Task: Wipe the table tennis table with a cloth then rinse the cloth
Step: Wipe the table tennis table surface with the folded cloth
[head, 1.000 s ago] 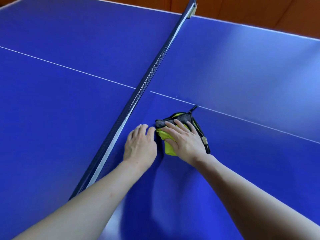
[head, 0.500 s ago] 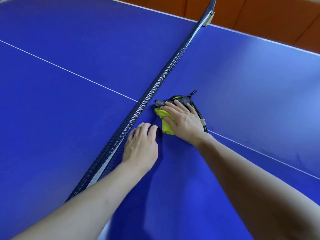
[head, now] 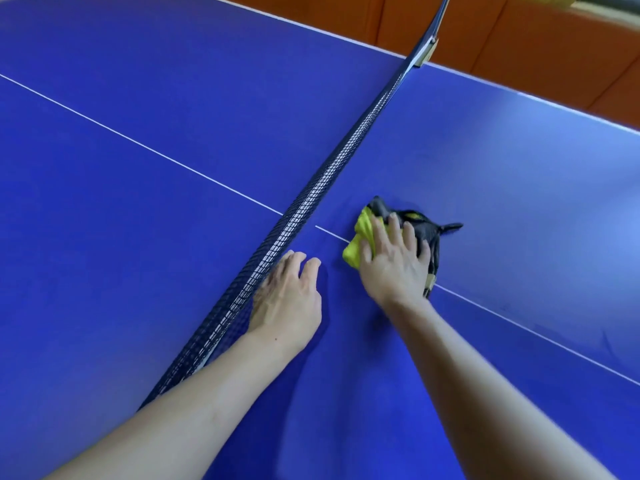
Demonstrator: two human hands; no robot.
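Blue table with a net, orange wall behind. Right hand presses flat, fingers straight, on the cloth; left hand rests relaxed beside the net.

Table: blue, white centre line, dark net across the middle. On it: crumpled yellow-and-dark cloth (lying over the line), both hands.
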